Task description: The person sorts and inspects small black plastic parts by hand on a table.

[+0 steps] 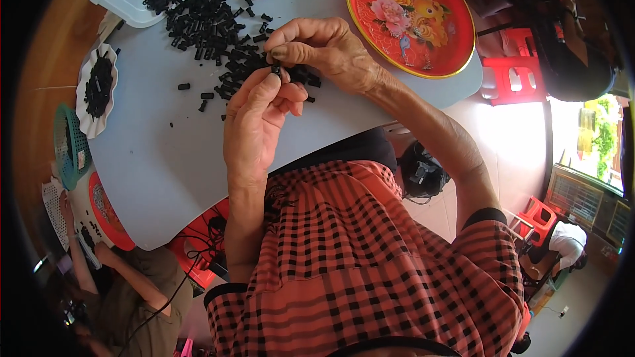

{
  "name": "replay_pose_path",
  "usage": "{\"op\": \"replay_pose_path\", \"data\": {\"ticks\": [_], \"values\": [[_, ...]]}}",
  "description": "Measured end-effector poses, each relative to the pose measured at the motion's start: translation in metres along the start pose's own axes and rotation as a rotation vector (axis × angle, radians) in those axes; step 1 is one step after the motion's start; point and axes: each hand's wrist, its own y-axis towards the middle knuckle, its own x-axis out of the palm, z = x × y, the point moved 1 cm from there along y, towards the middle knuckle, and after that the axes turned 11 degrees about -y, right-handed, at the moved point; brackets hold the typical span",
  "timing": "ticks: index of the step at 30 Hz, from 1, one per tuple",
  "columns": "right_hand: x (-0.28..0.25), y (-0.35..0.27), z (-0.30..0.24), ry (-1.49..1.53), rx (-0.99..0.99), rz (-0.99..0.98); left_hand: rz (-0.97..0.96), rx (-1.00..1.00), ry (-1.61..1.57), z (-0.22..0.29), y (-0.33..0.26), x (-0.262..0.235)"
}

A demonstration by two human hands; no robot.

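Note:
Both hands meet over the grey-blue table point(152, 158). My left hand point(256, 119) pinches a small black plastic part point(276, 70) between thumb and fingertips, holding it up. From above, my right hand point(331, 55) comes in with thumb and forefinger pressed together right at the part's upper end; whatever sits between those fingertips is too small to make out. Behind and beneath the hands spreads a loose pile of black plastic parts point(205, 30), short and tube-like. A few strays, such as a single black piece point(184, 86), lie left of the hands.
A white plastic tray point(116, 0) with more black parts stands far left. At the left edge are a scalloped white dish point(99, 127) and a green basket point(66, 149). A red floral tray point(456, 49) lies right. Another person's arm point(135, 277) shows lower left; red stools point(512, 82) stand right.

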Motion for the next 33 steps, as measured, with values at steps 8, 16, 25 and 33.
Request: {"op": "replay_pose_path", "data": {"ticks": [8, 16, 25, 33], "values": [[0.000, -0.004, -0.002, 0.098, -0.019, 0.031, 0.020, -0.038, 0.002, -0.001, 0.002, 0.006], [-0.003, -0.005, -0.002, 0.065, -0.020, 0.049, 0.016, -0.071, -0.188, -0.005, 0.006, 0.012], [-0.005, -0.001, -0.007, -0.204, -0.058, 0.008, 0.050, 0.025, 0.010, 0.000, 0.007, 0.002], [0.006, -0.008, -0.006, -0.677, -0.489, 0.051, 0.137, 0.107, -0.006, 0.003, 0.001, 0.002]]}}
